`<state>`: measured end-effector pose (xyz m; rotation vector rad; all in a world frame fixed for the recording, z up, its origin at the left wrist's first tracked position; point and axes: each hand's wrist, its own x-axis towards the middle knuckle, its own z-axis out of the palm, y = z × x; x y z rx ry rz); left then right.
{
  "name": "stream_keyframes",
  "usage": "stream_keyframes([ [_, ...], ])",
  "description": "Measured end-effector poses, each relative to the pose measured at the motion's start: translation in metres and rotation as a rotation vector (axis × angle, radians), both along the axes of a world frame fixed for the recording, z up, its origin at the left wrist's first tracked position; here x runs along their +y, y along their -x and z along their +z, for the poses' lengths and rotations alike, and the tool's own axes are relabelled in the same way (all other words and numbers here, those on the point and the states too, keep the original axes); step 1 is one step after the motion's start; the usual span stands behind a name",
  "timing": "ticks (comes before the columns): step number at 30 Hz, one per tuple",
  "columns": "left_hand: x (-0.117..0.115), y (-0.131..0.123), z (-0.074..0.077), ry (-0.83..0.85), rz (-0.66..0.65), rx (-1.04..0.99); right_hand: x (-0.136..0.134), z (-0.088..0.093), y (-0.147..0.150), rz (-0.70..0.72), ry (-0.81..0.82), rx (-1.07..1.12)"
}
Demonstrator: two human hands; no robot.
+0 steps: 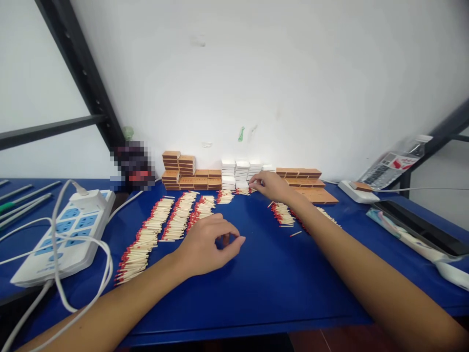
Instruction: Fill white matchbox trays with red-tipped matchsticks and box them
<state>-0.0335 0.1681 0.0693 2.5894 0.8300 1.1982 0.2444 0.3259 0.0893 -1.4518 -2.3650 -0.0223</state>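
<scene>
A: Where is the left hand (pixel 208 244)?
B: On the blue table (pixel 264 288), fingers curled toward the thumb, just beside the rows of red-tipped matches (pixel 161 225).
A: And the right hand (pixel 269 186)?
B: It touches the white boxes (pixel 236 172) near the wall, beside the brown boxes (pixel 186 173). Whether it grips something, I cannot tell.

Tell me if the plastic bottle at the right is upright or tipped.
Tipped: the bottle lies slanted on its side, cap end raised.
</scene>
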Motion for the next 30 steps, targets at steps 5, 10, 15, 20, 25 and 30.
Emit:
stream_keyframes([
  [5, -0.009, -0.004, -0.003, -0.011, -0.070, -0.040, 0.014, -0.010, 0.024, 0.040, 0.038, -0.029],
  [10, -0.011, -0.002, -0.004, 0.012, -0.065, -0.040, 0.012, -0.015, 0.027, 0.049, 0.051, -0.029],
  [15, -0.011, -0.001, -0.002, 0.026, -0.043, -0.036, -0.003, 0.000, 0.018, 0.059, 0.016, 0.011],
  [20, -0.008, 0.001, -0.001, -0.012, 0.143, -0.017, -0.057, 0.027, 0.017, 0.113, 0.026, 0.104],
  [25, -0.006, 0.002, -0.004, -0.117, 0.310, 0.254, -0.105, 0.038, 0.040, 0.464, 0.523, 0.065],
  [30, -0.009, 0.001, -0.007, -0.013, 0.259, 0.333, -0.070, 0.015, 0.029, 0.292, 0.330, 0.239],
])
